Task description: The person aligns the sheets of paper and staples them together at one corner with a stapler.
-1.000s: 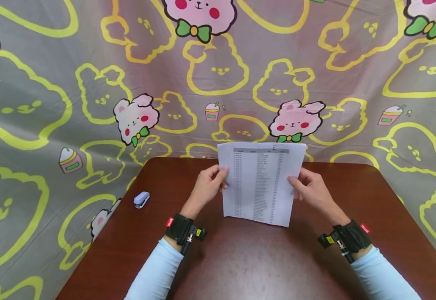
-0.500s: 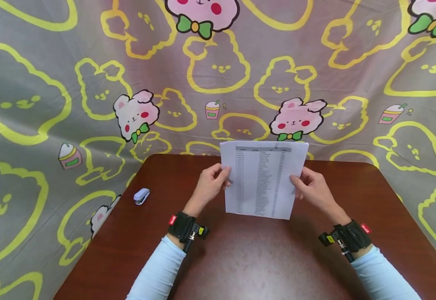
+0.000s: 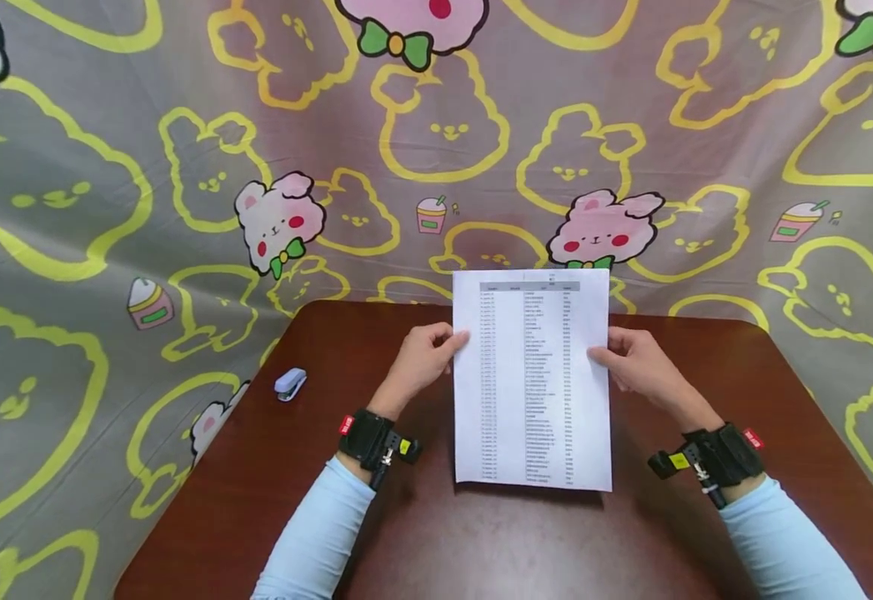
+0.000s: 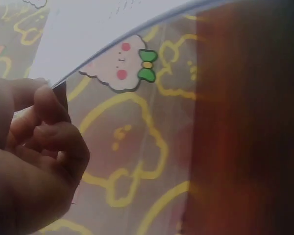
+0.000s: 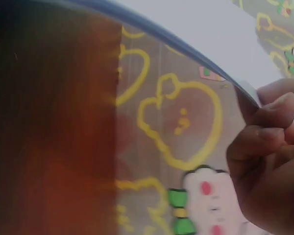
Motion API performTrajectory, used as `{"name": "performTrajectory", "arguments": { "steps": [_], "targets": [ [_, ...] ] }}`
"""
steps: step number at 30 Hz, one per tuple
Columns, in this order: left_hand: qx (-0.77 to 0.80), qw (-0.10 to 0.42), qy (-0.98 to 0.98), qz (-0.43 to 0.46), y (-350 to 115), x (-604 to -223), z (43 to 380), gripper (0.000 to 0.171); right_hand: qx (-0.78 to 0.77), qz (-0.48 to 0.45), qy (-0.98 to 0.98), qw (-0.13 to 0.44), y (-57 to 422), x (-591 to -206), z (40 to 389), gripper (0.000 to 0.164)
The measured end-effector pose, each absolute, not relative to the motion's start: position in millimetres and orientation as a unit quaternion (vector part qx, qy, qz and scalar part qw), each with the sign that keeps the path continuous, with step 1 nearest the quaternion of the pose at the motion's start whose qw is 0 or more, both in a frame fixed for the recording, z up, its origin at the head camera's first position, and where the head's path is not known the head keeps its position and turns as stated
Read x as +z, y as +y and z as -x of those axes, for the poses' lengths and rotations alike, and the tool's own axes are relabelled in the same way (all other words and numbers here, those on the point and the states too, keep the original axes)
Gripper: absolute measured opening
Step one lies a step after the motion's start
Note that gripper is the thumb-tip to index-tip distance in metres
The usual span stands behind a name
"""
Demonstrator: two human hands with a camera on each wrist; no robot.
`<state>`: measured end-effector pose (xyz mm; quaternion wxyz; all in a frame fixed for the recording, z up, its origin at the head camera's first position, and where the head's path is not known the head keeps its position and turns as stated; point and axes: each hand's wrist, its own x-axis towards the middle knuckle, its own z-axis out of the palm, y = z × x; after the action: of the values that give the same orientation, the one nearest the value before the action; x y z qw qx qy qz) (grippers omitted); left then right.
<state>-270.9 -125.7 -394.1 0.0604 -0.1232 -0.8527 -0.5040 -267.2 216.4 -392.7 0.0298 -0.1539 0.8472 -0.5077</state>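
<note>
A white stack of paper (image 3: 511, 383) printed with a table of small text stands upright above the desk, its face toward me. My left hand (image 3: 427, 357) pinches its left edge between thumb and curled fingers, a little above mid-height. At the opposite edge my right hand (image 3: 642, 364) pinches it the same way, thumb on the front. Both wrist views show the edge of the paper (image 4: 95, 51) bowed and the fingertips closed on it. In the right wrist view the right hand (image 5: 269, 156) has its fingers curled behind the paper.
A small pale purple stapler (image 3: 290, 383) sits on the dark brown table (image 3: 511, 550) at the left. Behind the table hangs a grey curtain (image 3: 481, 200) with cartoon rabbits and yellow outlines.
The paper has tilted from leaning back to nearly facing me, so its bottom edge shows lower and its text fuller. Both hands have kept their grip on the side edges.
</note>
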Motion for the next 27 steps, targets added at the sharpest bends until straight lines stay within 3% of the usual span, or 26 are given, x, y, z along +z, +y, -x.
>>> {"name": "performTrajectory", "arguments": {
  "steps": [7,12,27],
  "targets": [
    [-0.513,-0.028,-0.855,0.066,-121,-421,274,0.029,-0.546,0.113,0.821,0.124,227,-423,276,0.049],
    [-0.523,-0.062,-0.849,0.039,-120,-436,275,0.03,-0.57,0.097,0.799,0.165,231,-443,281,0.047],
    [-0.456,-0.083,-0.886,0.008,-111,-478,278,0.029,-0.554,0.045,0.81,0.188,223,-488,275,0.033]
  ]
}}
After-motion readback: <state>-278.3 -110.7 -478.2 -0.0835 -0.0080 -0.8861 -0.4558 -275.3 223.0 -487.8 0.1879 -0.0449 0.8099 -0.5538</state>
